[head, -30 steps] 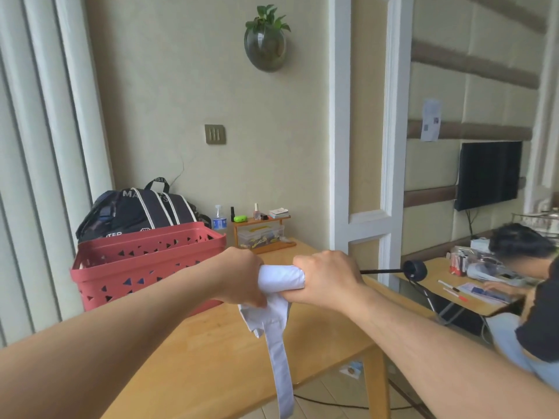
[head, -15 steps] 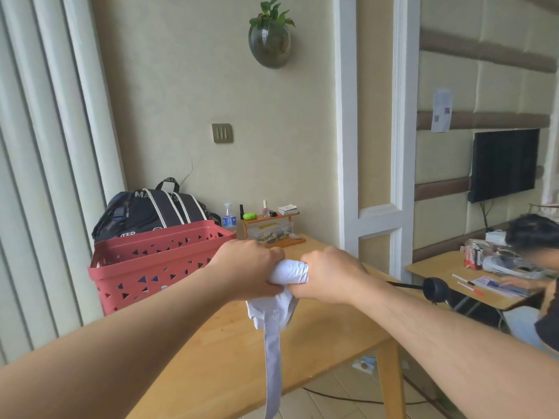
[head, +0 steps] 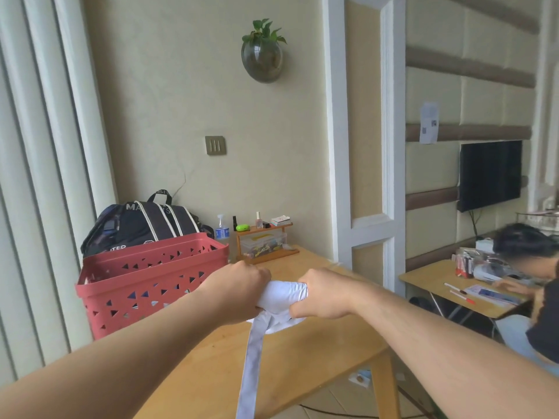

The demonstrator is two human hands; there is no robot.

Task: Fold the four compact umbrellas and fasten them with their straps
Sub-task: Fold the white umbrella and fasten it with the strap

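Note:
I hold a white compact umbrella [head: 281, 296] level above the wooden table [head: 317, 352], its canopy bunched into a roll. My left hand [head: 239, 293] grips the roll's left end and my right hand [head: 320, 293] grips its right end, knuckles up. Only a short stretch of white fabric shows between the fists. A long white strap [head: 251, 364] hangs straight down from the roll past the table's front edge. The shaft and handle are hidden behind my right hand and forearm.
A red perforated basket [head: 151, 282] stands on the table's left, with a dark backpack [head: 142, 225] behind it. A small wooden organiser [head: 266, 243] with bottles sits by the wall. At the right, a person [head: 532, 285] sits bent over a second desk [head: 447, 288].
The black shaft and handle that stuck out to the right of my right hand are no longer visible. Both hands stay clamped on the roll and sit slightly lower over the table.

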